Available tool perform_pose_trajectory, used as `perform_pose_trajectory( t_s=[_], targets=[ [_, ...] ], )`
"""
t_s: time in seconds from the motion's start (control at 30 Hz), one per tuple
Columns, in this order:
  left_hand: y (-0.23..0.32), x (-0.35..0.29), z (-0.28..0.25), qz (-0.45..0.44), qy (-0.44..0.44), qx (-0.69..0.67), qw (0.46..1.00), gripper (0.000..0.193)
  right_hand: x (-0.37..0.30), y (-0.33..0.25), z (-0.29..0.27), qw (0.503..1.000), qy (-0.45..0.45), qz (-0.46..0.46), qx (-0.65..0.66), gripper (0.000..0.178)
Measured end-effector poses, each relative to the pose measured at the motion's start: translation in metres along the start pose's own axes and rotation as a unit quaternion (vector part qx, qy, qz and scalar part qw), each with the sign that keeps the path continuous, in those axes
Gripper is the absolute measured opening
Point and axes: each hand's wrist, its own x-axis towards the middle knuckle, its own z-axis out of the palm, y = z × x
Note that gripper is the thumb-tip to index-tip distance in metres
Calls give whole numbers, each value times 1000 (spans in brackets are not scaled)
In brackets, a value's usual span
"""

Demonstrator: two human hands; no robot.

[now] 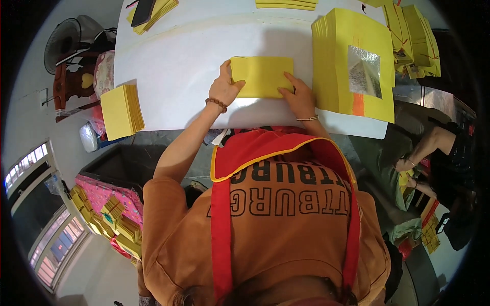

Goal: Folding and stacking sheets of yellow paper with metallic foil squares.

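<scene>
A folded yellow paper sheet lies flat on the white tabletop in front of me. My left hand grips its left edge, thumb on top and fingers along the side. At the lower right corner, my right hand pinches the sheet between thumb and fingers. To the right stands a thick stack of large yellow sheets, with a silver foil square and an orange strip on the top one. A smaller stack of folded yellow papers sits at the table's left edge.
A dark phone rests on yellow papers at the far left; another yellow pile lies at the far edge. Tied yellow bundles stand beyond the right side. A fan is at left. A co-worker's arm shows at right.
</scene>
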Motion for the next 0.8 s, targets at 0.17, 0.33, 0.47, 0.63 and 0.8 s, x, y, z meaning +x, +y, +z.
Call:
perform_pose_trajectory(
  t_s=[0.17, 0.33, 0.47, 0.63, 0.8],
  targets=[
    [-5, 5, 0, 11, 2, -10, 1000, 80, 1, -3, -1, 999, -11, 15, -28, 47],
    [-15, 14, 4, 25, 33, 36, 998, 76, 2, 6, 8, 999, 32, -25, -4, 49],
    [-5, 12, 1, 34, 42, 58, 997, 73, 1, 4, 6, 999, 37, -15, -15, 49],
    [13, -5, -9, 49, 102, 49, 992, 63, 2, -3, 2, 999, 18, 17, -23, 46],
    [42, -7, 20, 351, 89, 234, 902, 55, 3, -2, 4, 999, 21, 13, -23, 48]
  ],
)
